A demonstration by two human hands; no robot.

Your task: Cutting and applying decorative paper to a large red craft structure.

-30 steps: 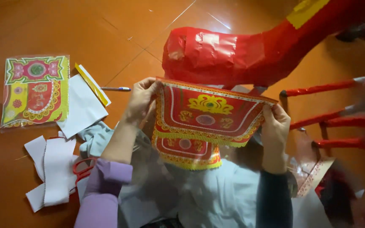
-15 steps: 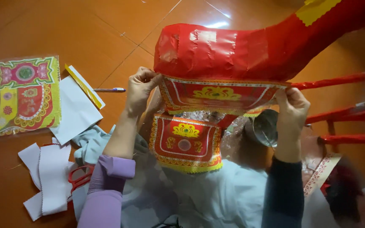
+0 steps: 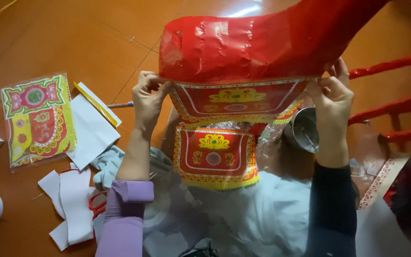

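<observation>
Orange tile floor; left hand (image 3: 147,97) and right hand (image 3: 331,93) pinched on decorated red paper panel (image 3: 236,102).

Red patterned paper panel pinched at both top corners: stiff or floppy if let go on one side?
Probably floppy: the paper panel is a thin sheet, spread flat only between the left hand and right hand. Likely very light, since fingertip pinches carry it. Its fringed lower edge looks easy to tear or crease against the red paper body.

Warm, fairly dim indoor light; glare streak on the tiled floor (image 3: 248,10) up top, bottom-right corner dark and smeary, centre reasonably sharp.
</observation>
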